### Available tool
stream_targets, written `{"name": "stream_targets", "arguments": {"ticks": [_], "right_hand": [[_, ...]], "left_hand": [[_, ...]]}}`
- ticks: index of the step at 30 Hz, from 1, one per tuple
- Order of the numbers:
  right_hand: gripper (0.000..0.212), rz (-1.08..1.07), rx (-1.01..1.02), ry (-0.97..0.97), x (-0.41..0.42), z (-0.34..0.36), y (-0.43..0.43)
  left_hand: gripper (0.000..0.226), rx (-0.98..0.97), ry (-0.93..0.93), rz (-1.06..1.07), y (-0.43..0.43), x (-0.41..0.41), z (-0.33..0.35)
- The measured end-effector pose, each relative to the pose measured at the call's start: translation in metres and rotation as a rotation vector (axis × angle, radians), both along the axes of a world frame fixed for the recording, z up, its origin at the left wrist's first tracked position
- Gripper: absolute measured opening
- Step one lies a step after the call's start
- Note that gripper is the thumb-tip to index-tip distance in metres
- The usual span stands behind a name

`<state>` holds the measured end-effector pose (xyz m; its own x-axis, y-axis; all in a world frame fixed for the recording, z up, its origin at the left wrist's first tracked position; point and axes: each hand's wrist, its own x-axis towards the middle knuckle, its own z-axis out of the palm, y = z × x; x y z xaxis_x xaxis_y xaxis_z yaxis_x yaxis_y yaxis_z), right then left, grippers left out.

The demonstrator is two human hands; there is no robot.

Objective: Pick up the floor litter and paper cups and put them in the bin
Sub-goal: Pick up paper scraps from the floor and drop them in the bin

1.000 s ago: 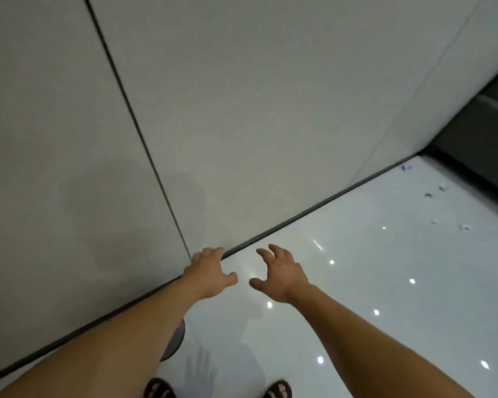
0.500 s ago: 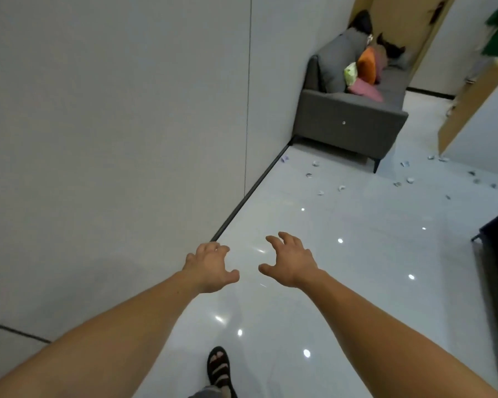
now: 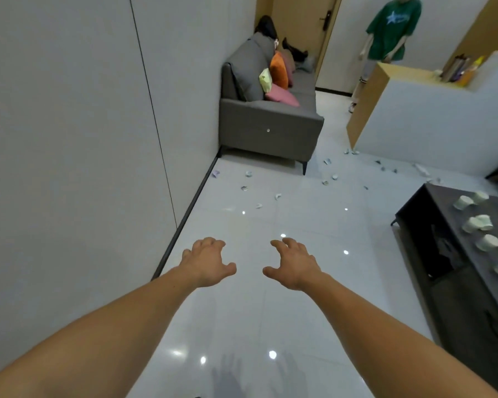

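Small scraps of litter (image 3: 278, 195) lie scattered on the glossy white floor ahead, near the sofa's foot and along the counter's base (image 3: 381, 166). Several pale paper cups (image 3: 479, 222) lie tipped on a dark low table (image 3: 443, 214) at the right. My left hand (image 3: 206, 261) and my right hand (image 3: 295, 264) are stretched out side by side over the floor, fingers loosely curled, holding nothing. No bin is in view.
A grey sofa (image 3: 268, 130) with coloured cushions stands against the left wall (image 3: 69, 139). A white and wood counter (image 3: 431, 116) is at the right rear. A person in a green shirt (image 3: 391, 27) stands by the wooden door.
My view has swung up and right from the wall base to the room, bringing the sofa, table and litter into sight. Both hands keep the same outstretched pose.
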<state>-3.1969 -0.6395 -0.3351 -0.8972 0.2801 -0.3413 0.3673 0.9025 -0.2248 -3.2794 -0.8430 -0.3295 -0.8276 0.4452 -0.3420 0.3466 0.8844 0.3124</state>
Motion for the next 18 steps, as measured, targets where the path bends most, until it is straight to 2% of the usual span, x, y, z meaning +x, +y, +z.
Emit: {"name": "stream_targets", "arguments": {"ticks": [9, 18], "right_hand": [[0.079, -0.126, -0.058, -0.034, -0.090, -0.018, 0.113], [0.078, -0.076, -0.082, -0.030, -0.211, -0.017, 0.269]], "left_hand": [[0.073, -0.031, -0.037, -0.120, 0.125, -0.110, -0.011], [0.072, -0.037, -0.050, -0.058, 0.273, -0.229, -0.005]]}}
